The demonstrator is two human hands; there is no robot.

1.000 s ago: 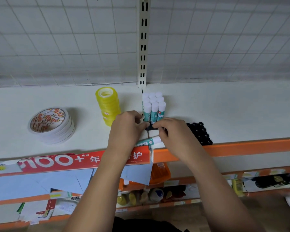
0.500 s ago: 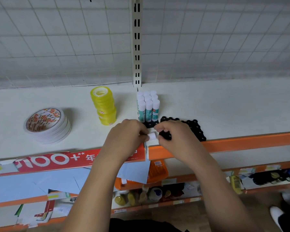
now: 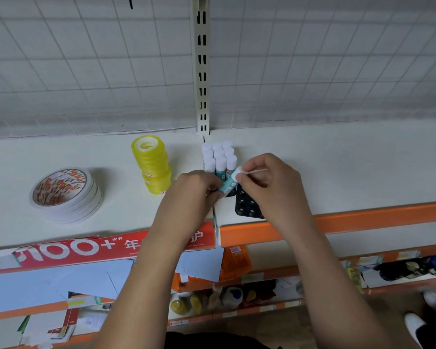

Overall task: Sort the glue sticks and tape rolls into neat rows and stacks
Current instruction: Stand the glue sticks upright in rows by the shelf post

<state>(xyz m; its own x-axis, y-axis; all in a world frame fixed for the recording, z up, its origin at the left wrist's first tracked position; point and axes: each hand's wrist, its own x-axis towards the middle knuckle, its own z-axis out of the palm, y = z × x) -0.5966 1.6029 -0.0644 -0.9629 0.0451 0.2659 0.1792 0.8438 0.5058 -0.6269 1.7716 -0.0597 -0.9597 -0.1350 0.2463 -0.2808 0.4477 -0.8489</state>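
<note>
A white-capped teal glue stick (image 3: 230,182) is tilted between my two hands above the shelf. My left hand (image 3: 198,188) grips its lower end and my right hand (image 3: 267,180) pinches its white cap. Just behind stands a block of several upright glue sticks (image 3: 219,157) in tight rows. A black tray with round holes (image 3: 247,206) lies under my right hand, partly hidden. To the left stand a stack of yellow tape rolls (image 3: 152,167) and a low stack of wide white tape rolls (image 3: 66,193).
The white shelf (image 3: 350,167) has an orange front edge (image 3: 388,214) and a red label strip (image 3: 86,248). A slotted metal upright (image 3: 202,71) and wire grid rise behind. Lower shelves hold papers and small bottles. White shoes show at bottom right.
The glue stick that lay flat at the shelf's front edge has been lifted and tilted upward between both hands, towards the upright block. The view has shifted slightly.
</note>
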